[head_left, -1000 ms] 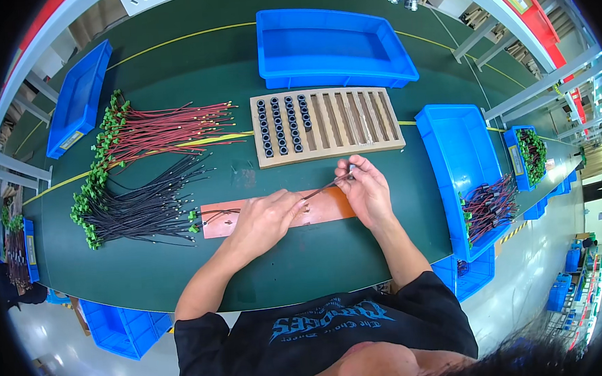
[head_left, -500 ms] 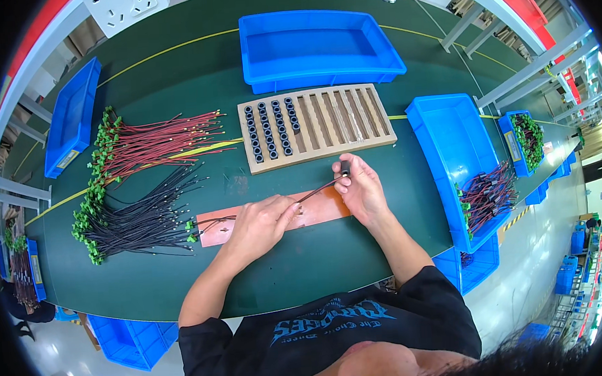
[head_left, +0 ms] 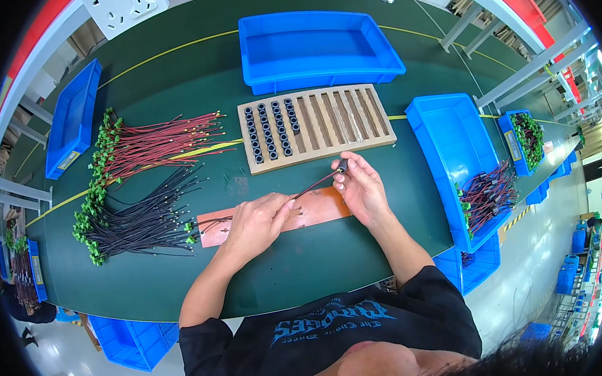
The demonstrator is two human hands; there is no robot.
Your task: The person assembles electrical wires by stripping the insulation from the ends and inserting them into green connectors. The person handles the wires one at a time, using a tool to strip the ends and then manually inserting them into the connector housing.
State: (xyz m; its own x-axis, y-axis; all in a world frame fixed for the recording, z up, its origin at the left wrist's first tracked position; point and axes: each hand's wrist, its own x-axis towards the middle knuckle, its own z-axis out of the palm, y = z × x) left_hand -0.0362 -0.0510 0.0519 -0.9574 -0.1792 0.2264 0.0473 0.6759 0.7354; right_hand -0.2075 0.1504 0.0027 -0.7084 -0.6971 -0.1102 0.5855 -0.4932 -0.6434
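Note:
My left hand (head_left: 258,221) pinches a thin dark red wire (head_left: 314,185) above a copper-coloured strip (head_left: 320,211). The wire runs right to a small black cylindrical connector (head_left: 342,165), held between the fingertips of my right hand (head_left: 364,187). A green terminal end (head_left: 190,227) shows past the strip's left end, near the left hand. Just beyond the hands lies a wooden rack (head_left: 318,128) with grooved rows; its left rows hold several black round connectors (head_left: 264,132). Where the wire meets the connector is too small to make out clearly.
Red wires (head_left: 167,137) and black wires (head_left: 144,218) with green ends lie in bundles at left. A blue tray (head_left: 318,78) stands at the back, another blue tray (head_left: 79,115) at far left. At right, a blue bin (head_left: 440,159) holds finished-looking wire assemblies (head_left: 488,198).
The black connector has tilted in my right fingers, its end now turned more toward me. My left hand stays nearly in place on the wire.

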